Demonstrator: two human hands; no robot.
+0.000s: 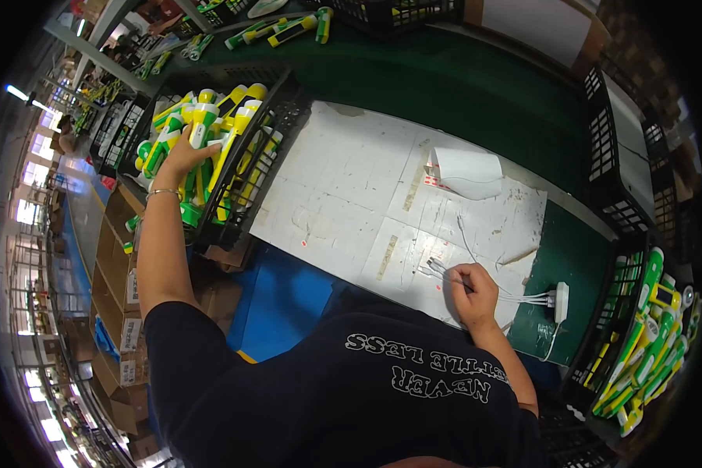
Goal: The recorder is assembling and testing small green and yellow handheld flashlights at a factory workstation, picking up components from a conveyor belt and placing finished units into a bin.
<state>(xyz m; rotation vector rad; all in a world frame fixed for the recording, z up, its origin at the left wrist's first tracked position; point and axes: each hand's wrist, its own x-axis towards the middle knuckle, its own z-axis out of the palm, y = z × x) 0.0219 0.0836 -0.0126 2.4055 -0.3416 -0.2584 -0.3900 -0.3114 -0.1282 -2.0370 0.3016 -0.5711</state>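
Head view looks down on a person at a green tabletop (460,86) covered in the middle by a scuffed white sheet (351,187). Left hand (183,156) reaches into a black crate (277,132) at the left, its fingers closed around one of the green, yellow and white flashlights (203,117) heaped inside. Right hand (472,290) rests near the body on the sheet, fingers pinched around the ends of thin white cables (464,242) that run right to a small white adapter (561,303). Farther off on the sheet lies a white folded box (468,173). At the right edge, another black crate (600,343) holds more flashlights (647,343) of the same kind. Far across the tabletop a few more of them lie loose.
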